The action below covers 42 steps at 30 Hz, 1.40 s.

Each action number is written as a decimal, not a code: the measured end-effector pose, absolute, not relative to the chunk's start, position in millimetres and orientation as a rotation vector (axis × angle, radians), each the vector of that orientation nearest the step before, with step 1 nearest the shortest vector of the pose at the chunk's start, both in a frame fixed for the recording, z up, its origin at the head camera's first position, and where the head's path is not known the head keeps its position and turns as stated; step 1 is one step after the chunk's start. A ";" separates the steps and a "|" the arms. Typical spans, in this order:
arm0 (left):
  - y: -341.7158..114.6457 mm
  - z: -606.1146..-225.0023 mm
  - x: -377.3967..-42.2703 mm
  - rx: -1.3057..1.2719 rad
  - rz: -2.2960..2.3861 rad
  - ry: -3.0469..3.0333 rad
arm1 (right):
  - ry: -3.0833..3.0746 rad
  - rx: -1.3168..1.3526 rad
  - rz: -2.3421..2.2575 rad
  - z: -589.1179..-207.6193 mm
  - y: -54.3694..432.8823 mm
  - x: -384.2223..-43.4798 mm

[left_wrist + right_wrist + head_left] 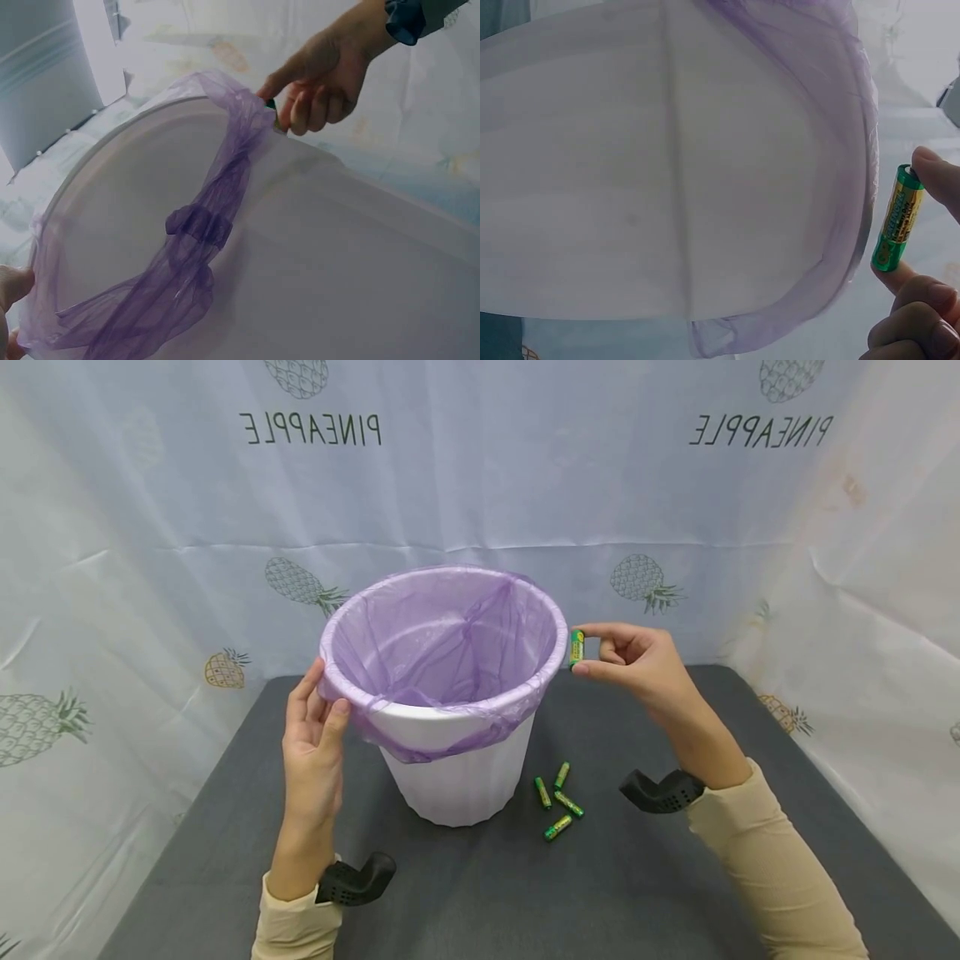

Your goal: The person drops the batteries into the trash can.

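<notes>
A white trash can (457, 777) stands on the dark table, lined with a thin purple trash bag (442, 643) folded over its rim. My left hand (313, 752) holds the can at the left of the rim, thumb at the front and fingertips at the side, over the bag. Just right of the rim, my right hand (637, 660) pinches a green-and-gold battery (898, 217) by its two ends between thumb and index finger. The battery is upright in the head view and apart from the can. Several similar batteries (564, 803) lie on the table right of the can's base.
The dark table (480, 902) reaches back to a white curtain (480, 493) printed with pineapples, which also hangs at both sides. A black wrist strap (663, 792) is on the right wrist, and another black strap (356, 881) on the left.
</notes>
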<state>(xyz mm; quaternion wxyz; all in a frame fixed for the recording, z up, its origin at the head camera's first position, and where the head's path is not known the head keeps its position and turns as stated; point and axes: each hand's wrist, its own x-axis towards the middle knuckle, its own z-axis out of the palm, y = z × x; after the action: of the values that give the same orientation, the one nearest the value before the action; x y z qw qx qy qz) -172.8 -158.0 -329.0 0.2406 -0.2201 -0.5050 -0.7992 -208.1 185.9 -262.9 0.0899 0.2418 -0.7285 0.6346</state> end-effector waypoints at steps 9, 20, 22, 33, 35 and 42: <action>-157.7 -328.9 -172.5 -0.556 -2.178 -1.416 | -2.134 0.703 1.920 -260.1 178.6 -212.0; -157.2 -328.9 -172.8 -0.526 -2.169 -1.418 | -2.106 0.705 1.959 -260.1 163.4 -216.4; -156.9 -328.2 -172.5 -0.531 -2.170 -1.418 | -2.106 0.688 1.968 -260.2 161.7 -216.9; -156.8 -326.1 -172.7 -0.607 -2.193 -1.390 | -2.188 0.597 1.933 -260.4 157.7 -216.7; -156.9 -326.4 -172.6 -0.610 -2.192 -1.393 | -2.199 0.596 1.927 -260.9 157.6 -216.6; -157.7 -328.3 -172.2 -0.581 -2.175 -1.426 | -2.110 0.627 1.990 -268.1 159.8 -216.6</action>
<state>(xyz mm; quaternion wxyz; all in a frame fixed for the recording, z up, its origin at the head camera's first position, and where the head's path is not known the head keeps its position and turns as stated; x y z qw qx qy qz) -172.2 -157.7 -328.3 0.2361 -0.2120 -0.5199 -0.7931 -216.6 159.8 -268.1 0.0870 0.2106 -0.7083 0.6681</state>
